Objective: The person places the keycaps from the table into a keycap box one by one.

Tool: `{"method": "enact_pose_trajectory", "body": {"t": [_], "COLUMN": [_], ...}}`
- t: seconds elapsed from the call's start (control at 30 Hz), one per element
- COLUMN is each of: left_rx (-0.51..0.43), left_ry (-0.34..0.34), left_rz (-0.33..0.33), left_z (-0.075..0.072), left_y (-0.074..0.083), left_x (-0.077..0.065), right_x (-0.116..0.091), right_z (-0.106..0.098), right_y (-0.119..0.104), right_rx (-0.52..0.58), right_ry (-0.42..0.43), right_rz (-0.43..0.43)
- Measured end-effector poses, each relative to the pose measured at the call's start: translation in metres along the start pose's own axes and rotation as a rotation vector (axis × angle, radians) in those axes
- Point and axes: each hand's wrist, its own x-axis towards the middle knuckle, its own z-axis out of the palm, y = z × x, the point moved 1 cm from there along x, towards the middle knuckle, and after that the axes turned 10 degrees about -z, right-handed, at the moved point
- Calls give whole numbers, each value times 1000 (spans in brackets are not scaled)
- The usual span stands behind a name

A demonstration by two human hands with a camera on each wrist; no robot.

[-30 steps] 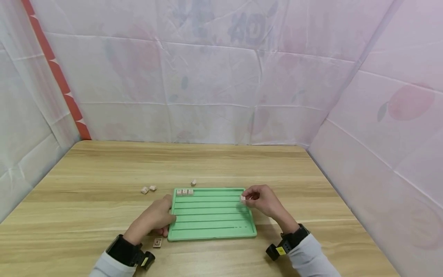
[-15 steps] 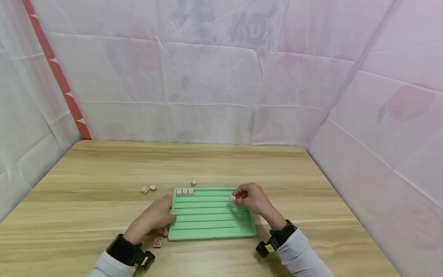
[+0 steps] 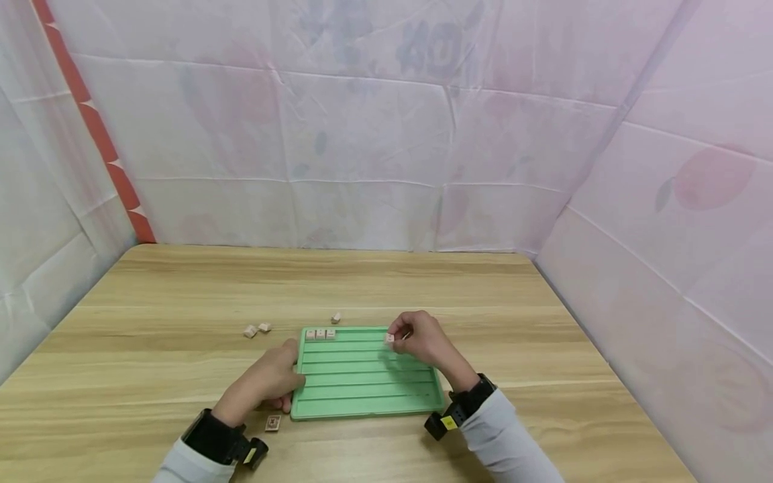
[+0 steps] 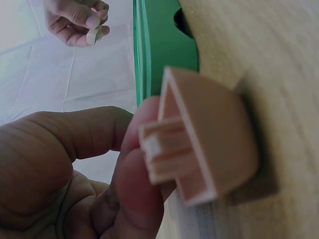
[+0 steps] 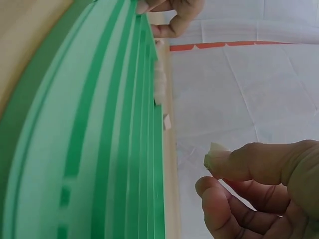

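Note:
In the head view a green tray (image 3: 368, 376) with raised ridges lies on the table, three pale keycaps (image 3: 320, 334) lined up at its top left. My left hand (image 3: 268, 379) holds the tray's left edge, thumb over the rim. Close by its fingers in the left wrist view, a pinkish keycap (image 4: 209, 144) rests on the table, hollow underside and stem showing. Above the tray's upper right part, my right hand (image 3: 419, 339) pinches a pale keycap (image 3: 389, 339) between thumb and fingertips; the right wrist view shows this keycap (image 5: 214, 157) mostly covered by the thumb.
Two loose keycaps (image 3: 250, 331) lie on the wooden table (image 3: 181, 288) left of the tray. One more keycap (image 3: 336, 317) is just behind the tray's back edge. Pale printed sheets (image 3: 362, 134) hang behind and at both sides of the table.
My right hand has carried the pinched keycap leftward over the tray, from its right edge toward the lined-up keycaps. The left hand has stayed at the tray's left edge.

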Motion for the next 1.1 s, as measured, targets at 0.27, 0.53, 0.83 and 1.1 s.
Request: {"method": "enact_pose_trajectory", "body": {"t": [0.27, 0.53, 0.83, 1.1], "left_rx": [-8, -4, 0, 9], "left_ry": [5, 1, 4, 2], "left_rz": [9, -2, 7, 4], "left_z": [-1, -1, 0, 0], "left_y": [0, 0, 1, 0], "left_x": [0, -2, -1, 0], "right_x": [12, 21, 31, 38], "right_z": [8, 16, 26, 33], "right_y": [-7, -5, -3, -4], "right_rx": [40, 91, 82, 85], "right_ry": [-21, -50, -76, -84], "right_rz": [-6, -6, -4, 39]}}
